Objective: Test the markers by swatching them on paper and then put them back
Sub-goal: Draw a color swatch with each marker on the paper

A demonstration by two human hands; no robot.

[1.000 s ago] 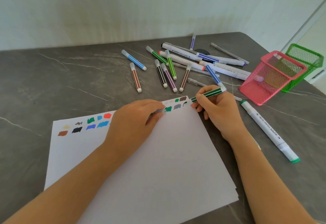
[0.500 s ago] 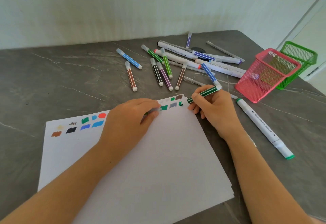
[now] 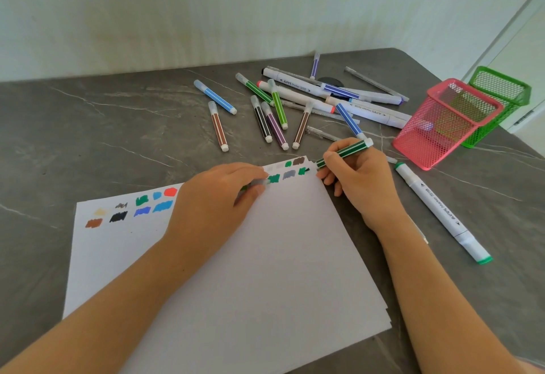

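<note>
My right hand (image 3: 358,180) grips the green marker (image 3: 343,154), left hand (image 3: 215,199) pinches its cap (image 3: 261,182); I'd stroke lightly, staying inside the far corner of the paper (image 3: 265,255).

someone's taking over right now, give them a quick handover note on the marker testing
Right hand grips the dark green striped marker, tip at the top right corner of the white paper sheet.
Left hand rests on the sheet, pinching what looks like a clear cap.
Done: two rows of colour swatches along the top edge.
Left: cap this marker; the loose markers on the grey table and the thick white marker likely go into the pink mesh holder or green mesh holder.
</note>
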